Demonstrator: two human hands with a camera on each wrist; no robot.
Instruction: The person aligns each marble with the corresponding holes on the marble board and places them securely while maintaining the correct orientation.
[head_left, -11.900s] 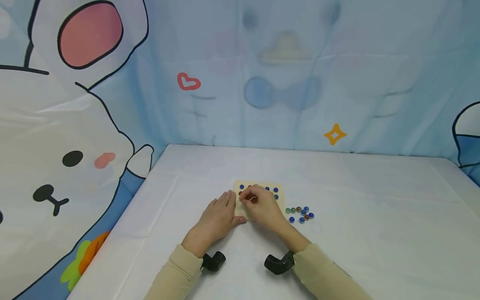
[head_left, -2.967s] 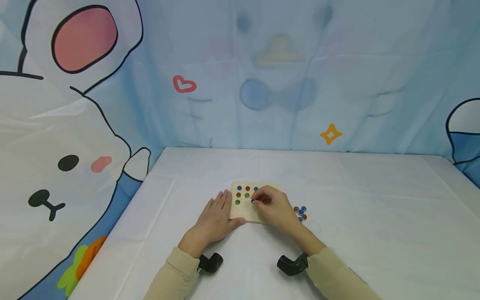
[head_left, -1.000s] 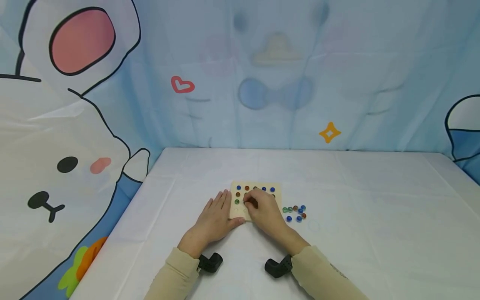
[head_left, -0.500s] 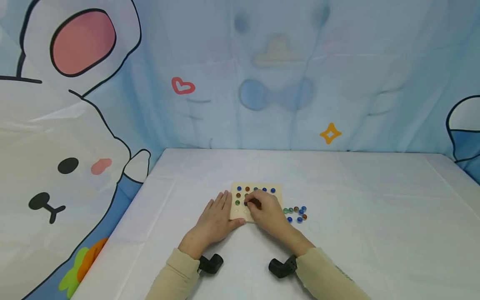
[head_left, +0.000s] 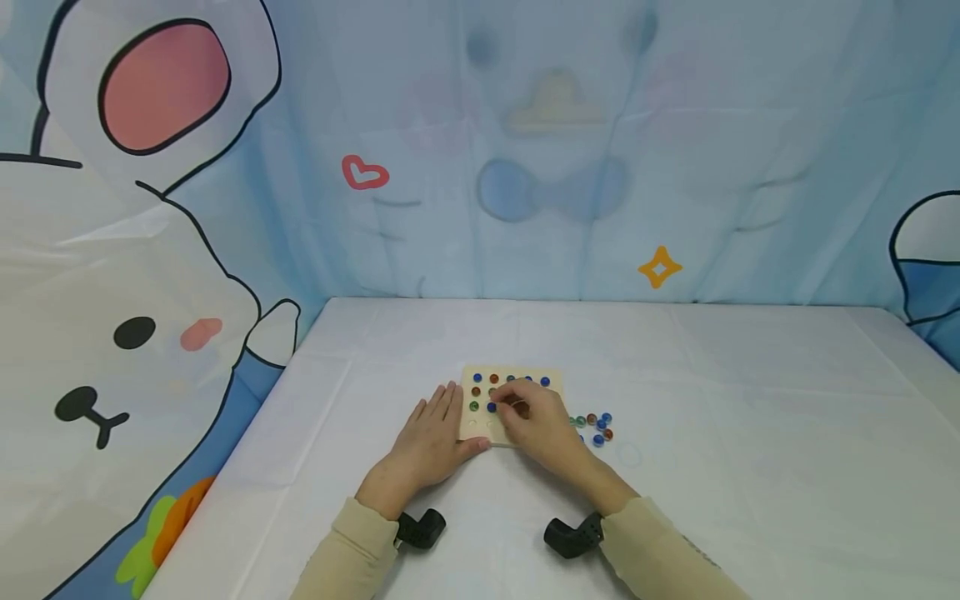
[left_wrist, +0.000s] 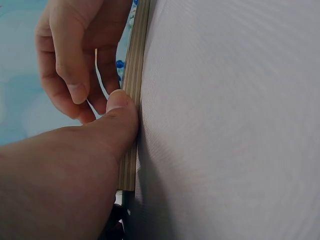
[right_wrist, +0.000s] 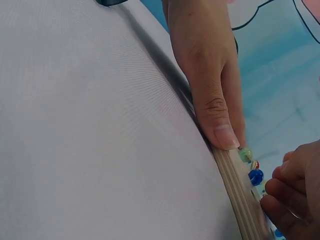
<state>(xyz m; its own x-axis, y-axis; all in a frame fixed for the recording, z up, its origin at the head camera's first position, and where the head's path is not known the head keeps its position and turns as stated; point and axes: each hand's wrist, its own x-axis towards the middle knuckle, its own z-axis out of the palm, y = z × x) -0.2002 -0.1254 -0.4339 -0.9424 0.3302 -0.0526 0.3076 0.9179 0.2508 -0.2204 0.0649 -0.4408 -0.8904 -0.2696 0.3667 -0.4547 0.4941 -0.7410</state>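
Observation:
A pale wooden board [head_left: 482, 432] with rows of round hollows lies on the table, with blue, brown and green marbles in its upper rows. My left hand [head_left: 423, 442] lies along the board's left side, fingers straight, its thumb [left_wrist: 119, 102] against the near edge. Over the board hovers my right hand [head_left: 540, 427], fingers bent and thumb apart from them, with nothing seen between. Just off its fingertips, a blue marble [head_left: 491, 407] sits in the third row, right of a green marble [head_left: 474, 407]. The right hand hides the board's right part.
Loose blue, green and brown marbles, among them a blue marble [head_left: 597, 440], lie right of the board on the white tablecloth [head_left: 720, 433]. Black wrist cameras [head_left: 573, 537] jut from both sleeves. A printed curtain [head_left: 450, 242] stands behind the table.
Since the earliest frame, green marbles and a blue marble have come into the second and third rows, and the loose group has shrunk. Just now the right fingers have let go of the blue marble.

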